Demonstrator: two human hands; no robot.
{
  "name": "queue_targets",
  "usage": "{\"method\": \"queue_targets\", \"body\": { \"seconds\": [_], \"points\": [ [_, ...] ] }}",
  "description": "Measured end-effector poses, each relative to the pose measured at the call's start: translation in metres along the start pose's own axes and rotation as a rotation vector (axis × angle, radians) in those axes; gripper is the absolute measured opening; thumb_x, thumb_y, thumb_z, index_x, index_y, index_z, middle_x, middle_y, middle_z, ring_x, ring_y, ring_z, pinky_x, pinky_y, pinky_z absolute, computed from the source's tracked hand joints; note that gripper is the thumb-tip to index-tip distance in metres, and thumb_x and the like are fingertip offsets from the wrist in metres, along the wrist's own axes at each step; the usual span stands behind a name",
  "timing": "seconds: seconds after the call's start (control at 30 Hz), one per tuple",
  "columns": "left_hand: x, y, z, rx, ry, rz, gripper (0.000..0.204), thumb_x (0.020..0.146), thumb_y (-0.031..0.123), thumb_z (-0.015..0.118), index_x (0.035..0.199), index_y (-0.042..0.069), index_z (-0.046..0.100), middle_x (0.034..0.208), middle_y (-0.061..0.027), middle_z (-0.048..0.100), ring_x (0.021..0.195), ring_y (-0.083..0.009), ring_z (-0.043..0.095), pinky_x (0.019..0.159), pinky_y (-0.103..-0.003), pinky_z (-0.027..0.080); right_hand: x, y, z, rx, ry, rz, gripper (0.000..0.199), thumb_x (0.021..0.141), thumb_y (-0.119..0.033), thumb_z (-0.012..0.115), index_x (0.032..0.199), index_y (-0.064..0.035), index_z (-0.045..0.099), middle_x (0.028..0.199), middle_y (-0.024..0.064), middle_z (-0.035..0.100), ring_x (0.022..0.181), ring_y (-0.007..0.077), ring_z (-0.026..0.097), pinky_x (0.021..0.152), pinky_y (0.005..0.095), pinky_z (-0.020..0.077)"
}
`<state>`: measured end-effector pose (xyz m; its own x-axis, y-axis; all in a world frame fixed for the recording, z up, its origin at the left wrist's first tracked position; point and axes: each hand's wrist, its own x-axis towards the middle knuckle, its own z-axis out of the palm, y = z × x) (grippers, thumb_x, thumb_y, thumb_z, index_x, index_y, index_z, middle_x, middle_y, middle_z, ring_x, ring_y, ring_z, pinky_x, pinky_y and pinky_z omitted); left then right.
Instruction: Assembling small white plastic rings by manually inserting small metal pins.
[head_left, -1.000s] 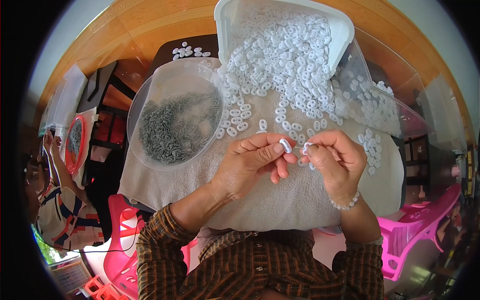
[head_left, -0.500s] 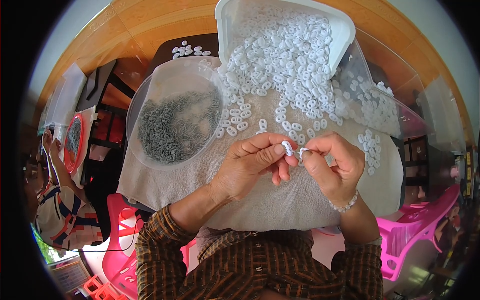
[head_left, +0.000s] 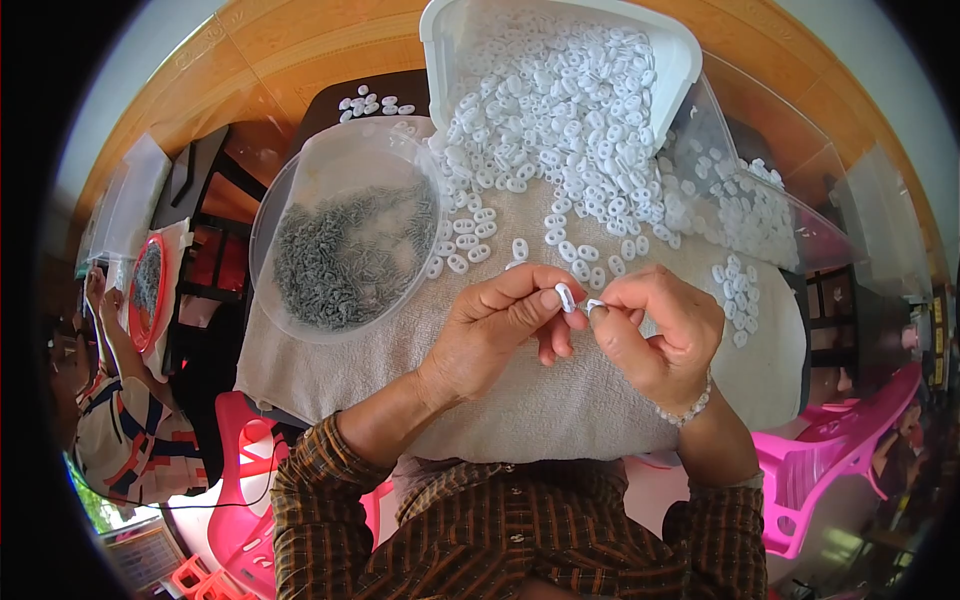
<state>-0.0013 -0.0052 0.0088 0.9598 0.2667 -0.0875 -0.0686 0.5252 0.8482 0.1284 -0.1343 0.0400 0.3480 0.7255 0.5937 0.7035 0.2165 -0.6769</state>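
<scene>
My left hand [head_left: 485,325] pinches a small white oval plastic piece with two holes [head_left: 565,296] between thumb and forefinger, held edge-on above the towel. Just to its right, my right hand [head_left: 665,335] has its thumb and forefinger closed on another small white plastic piece [head_left: 595,304], mostly hidden by the fingertips. A narrow gap separates the two hands. Beyond them, many matching white oval pieces [head_left: 560,130] spill from a white bin [head_left: 690,60] onto the beige towel [head_left: 560,420]. Left of my hands stands a round see-through tub [head_left: 262,255] of small grey springs [head_left: 330,260].
Loose white pieces [head_left: 738,300] lie at the towel's right side, others [head_left: 372,103] on the dark table's far left corner. A see-through box [head_left: 790,190] stands at right. Pink chairs [head_left: 830,450] flank me. Another person's hands [head_left: 105,300] are beside a red tray [head_left: 150,300] at left.
Both hands have shifted slightly left, still pinching their white pieces. The left piece has turned more edge-on. A thin link seen between the two pieces earlier is now hard to make out.
</scene>
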Motion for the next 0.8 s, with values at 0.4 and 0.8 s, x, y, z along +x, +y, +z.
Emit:
{"method": "queue_targets", "body": {
  "seconds": [0.4, 0.8],
  "points": [
    [-0.0005, 0.0000, -0.0002, 0.029, -0.004, 0.019, 0.020, 0.096, 0.015, 0.046, 0.107, 0.002, 0.057, 0.088, -0.0062, 0.061, 0.070, -0.0138, 0.058, 0.060, -0.026, 0.047, 0.0010, 0.0017, 0.0016, -0.064, 0.018, -0.047, 0.008, 0.071, 0.003, 0.064, 0.074, -0.0007, 0.058, 0.067, 0.0051, 0.059, 0.052, 0.0087, 0.052, 0.047, 0.0205, 0.0402],
    [-0.0005, 0.0016, 0.0008, 0.072, 0.003, 0.033, 0.020, 0.095, 0.015, 0.047, 0.106, 0.002, 0.057, 0.087, -0.0061, 0.061, 0.068, -0.0134, 0.058, 0.059, -0.025, 0.047, 0.0011, 0.0008, 0.0011, -0.064, 0.032, -0.027, 0.007, 0.071, 0.003, 0.063, 0.073, -0.0011, 0.057, 0.067, 0.0038, 0.058, 0.053, 0.0089, 0.051, 0.049, 0.0210, 0.0401]
  ]
}}
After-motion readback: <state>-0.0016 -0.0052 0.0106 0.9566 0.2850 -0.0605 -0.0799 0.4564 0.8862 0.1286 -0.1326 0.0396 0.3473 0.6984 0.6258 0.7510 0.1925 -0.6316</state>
